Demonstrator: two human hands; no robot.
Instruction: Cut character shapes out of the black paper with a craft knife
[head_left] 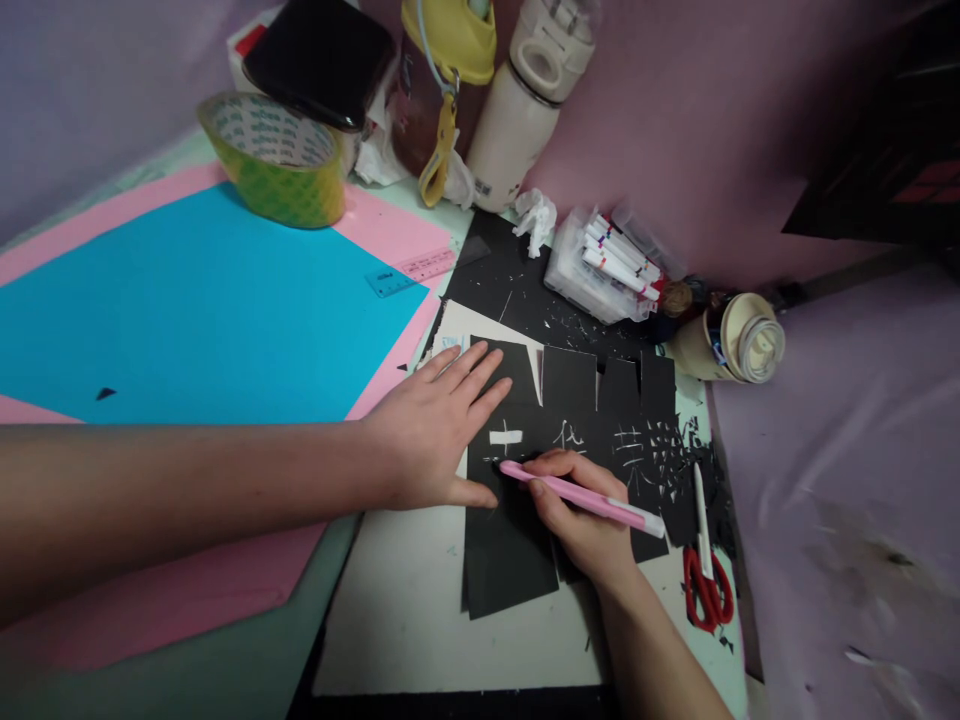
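Observation:
My right hand (589,510) grips a pink pen-shaped craft knife (581,495), its tip against a sheet of black paper (510,560). White marks and a small white rectangle (505,437) show on that sheet just above the tip. Flat on the same sheet, fingers spread, my left hand (442,430) presses from the left side. Further black strips (568,375) with white character-like marks lie to the right. Under them is a pale board (420,600). Whether each mark is cut through or drawn I cannot tell.
Red-handled scissors (706,590) lie at the right among black scraps. Behind are a clear ruler (420,268), a box of markers (607,265), a white bottle (525,110) and a tape roll (277,165). Blue paper (225,320) over pink paper covers the left.

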